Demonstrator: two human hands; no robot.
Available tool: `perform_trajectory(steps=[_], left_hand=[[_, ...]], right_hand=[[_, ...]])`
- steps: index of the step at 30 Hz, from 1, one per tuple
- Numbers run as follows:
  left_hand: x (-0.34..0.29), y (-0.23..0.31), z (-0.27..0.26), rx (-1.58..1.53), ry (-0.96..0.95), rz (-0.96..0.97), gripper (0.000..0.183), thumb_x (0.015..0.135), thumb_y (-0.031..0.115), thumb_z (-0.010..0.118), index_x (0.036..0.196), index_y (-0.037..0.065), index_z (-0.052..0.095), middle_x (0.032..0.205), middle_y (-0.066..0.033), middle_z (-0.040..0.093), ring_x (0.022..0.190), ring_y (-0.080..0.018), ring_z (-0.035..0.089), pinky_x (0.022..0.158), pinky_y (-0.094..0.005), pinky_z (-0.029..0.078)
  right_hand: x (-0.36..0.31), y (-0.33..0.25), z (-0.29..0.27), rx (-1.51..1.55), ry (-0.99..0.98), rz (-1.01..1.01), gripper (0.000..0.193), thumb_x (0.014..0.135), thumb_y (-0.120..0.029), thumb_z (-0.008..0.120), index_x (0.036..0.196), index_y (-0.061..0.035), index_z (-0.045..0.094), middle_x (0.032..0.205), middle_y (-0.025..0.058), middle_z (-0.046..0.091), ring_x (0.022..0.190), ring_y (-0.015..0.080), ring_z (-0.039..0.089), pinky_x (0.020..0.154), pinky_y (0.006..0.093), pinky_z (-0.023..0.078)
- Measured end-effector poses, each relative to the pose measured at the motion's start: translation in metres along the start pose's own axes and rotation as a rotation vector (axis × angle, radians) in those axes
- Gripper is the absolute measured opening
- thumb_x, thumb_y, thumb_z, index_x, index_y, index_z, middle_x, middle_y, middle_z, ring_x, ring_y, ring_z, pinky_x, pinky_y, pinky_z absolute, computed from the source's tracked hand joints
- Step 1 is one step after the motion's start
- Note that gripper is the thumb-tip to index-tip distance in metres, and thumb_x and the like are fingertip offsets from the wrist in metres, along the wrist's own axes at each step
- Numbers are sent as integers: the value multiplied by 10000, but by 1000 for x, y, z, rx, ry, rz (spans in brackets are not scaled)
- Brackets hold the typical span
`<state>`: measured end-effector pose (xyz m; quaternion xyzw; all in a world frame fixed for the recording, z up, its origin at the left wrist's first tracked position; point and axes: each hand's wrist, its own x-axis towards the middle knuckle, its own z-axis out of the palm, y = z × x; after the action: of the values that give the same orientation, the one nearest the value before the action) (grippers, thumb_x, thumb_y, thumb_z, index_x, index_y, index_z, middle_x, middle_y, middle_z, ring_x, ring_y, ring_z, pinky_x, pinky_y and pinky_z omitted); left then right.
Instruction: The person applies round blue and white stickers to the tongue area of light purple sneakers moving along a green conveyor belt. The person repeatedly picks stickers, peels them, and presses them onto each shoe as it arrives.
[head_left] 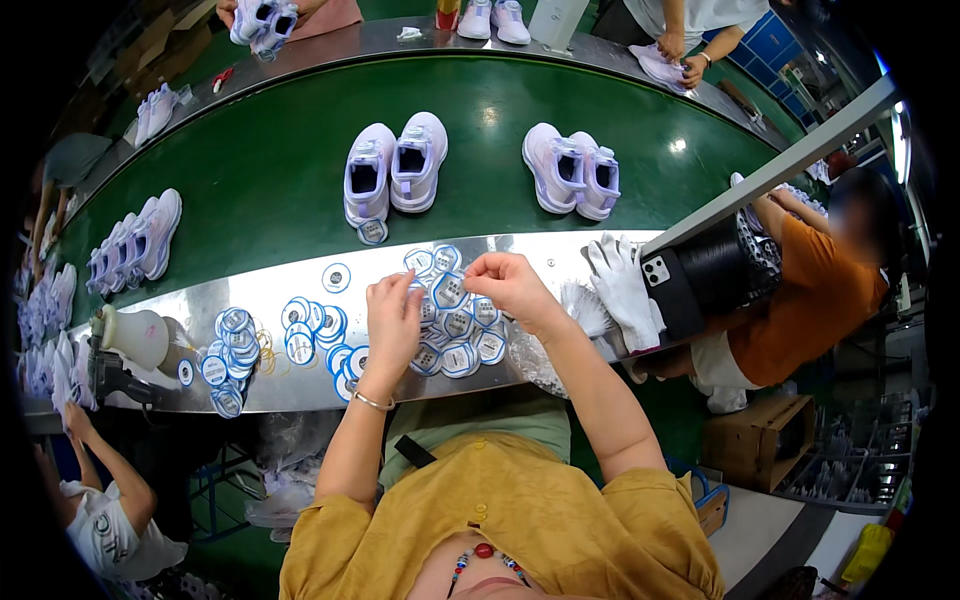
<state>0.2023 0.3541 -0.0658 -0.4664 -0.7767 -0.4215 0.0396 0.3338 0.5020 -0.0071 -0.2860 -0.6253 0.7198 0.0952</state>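
Observation:
Over a pile of round blue-and-white hang tags (459, 358) on the metal ledge, my right hand (513, 293) pinches one angular hang tag (449, 291) by its right edge. My left hand (393, 322) is just left of that tag, its fingers bent and drawn together. What they hold, if anything, cannot be made out. Beyond the pile stands a pair of pale lilac sneakers (418, 160), with a tag (372, 232) at the toe of the left shoe. A second sneaker pair (571, 170) stands farther right on the green belt.
More tag piles (234, 350) and yellow elastic loops (266, 352) lie left. White gloves (622, 290), a phone (656, 271) and clear plastic fasteners (584, 308) lie right, below a slanting metal bar (780, 165). Co-workers (810, 290) handle shoes around the belt (300, 170).

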Motion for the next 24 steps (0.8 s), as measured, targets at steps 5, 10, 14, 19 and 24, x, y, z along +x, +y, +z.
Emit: perform_trajectory(steps=[5, 10, 14, 19, 24], left_hand=[[11, 30, -17, -950, -143, -547, 186, 911, 140, 594, 1011, -12, 635, 790, 21, 587, 649, -32, 493, 543, -176, 406], [12, 37, -18, -1003, -106, -620, 130, 894, 122, 617, 930, -1, 642, 765, 8, 611, 623, -38, 511, 523, -171, 415], [9, 39, -19, -966, -56, -614, 137, 894, 127, 620, 922, -5, 640, 770, 3, 619, 633, -38, 518, 529, -175, 424], [7, 42, -22, -938, -46, -590, 144, 895, 132, 623, 929, -6, 642, 766, -2, 625, 665, -37, 540, 548, -175, 436], [0, 35, -26, -999, -37, -586, 143, 901, 136, 617, 903, -5, 647, 755, 4, 624, 675, -36, 542, 576, -172, 432]], right_hand=[[-1, 3, 12, -57, -26, -127, 95, 823, -95, 665, 853, -16, 619, 653, -61, 530, 566, 2, 419, 488, 178, 301], [-13, -2, 32, -335, 211, -383, 101, 851, -99, 630, 861, -3, 597, 616, -2, 522, 557, 49, 455, 491, 230, 356], [-18, -5, 42, -572, 268, -560, 77, 836, -91, 594, 820, -19, 571, 656, 146, 597, 584, 307, 596, 532, 380, 444], [-14, -5, 50, -668, 354, -590, 86, 831, -94, 581, 786, -28, 551, 664, 144, 603, 601, 337, 599, 536, 416, 457], [-10, -1, 60, -762, 345, -598, 84, 828, -92, 576, 785, -28, 543, 674, 137, 602, 607, 328, 601, 544, 418, 463]])
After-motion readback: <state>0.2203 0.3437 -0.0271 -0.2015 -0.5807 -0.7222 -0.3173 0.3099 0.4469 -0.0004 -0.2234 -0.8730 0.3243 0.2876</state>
